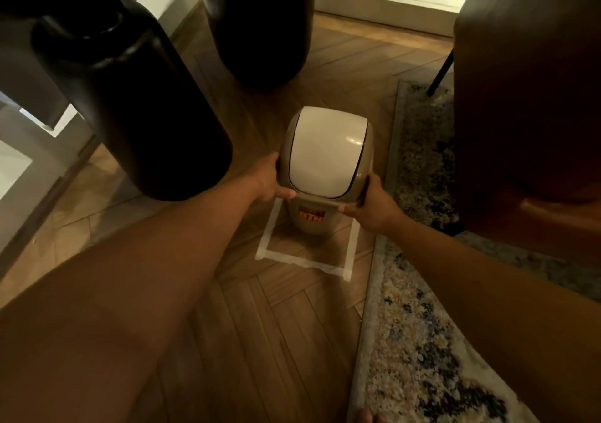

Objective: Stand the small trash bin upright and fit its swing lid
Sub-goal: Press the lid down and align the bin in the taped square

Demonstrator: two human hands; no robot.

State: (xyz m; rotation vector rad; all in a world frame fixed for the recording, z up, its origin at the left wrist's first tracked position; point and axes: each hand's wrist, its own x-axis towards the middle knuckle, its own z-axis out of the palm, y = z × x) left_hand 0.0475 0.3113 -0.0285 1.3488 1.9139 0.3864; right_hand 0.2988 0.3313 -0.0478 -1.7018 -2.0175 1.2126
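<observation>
The small beige trash bin (310, 224) stands upright on the wood floor, inside a square of white tape (348, 260). An orange label shows on its front. Its swing lid (325, 152), with a white flap in a beige frame, sits on top of the bin. My left hand (270, 178) grips the lid frame's left side. My right hand (374, 206) grips the frame's right front corner. Both thumbs press on the lid's lower rim.
Two thick dark table legs (136, 113) stand left and behind the bin. A brown chair (527, 97) looms at the right over a patterned rug (419, 341). A white window sill (387, 6) runs along the back.
</observation>
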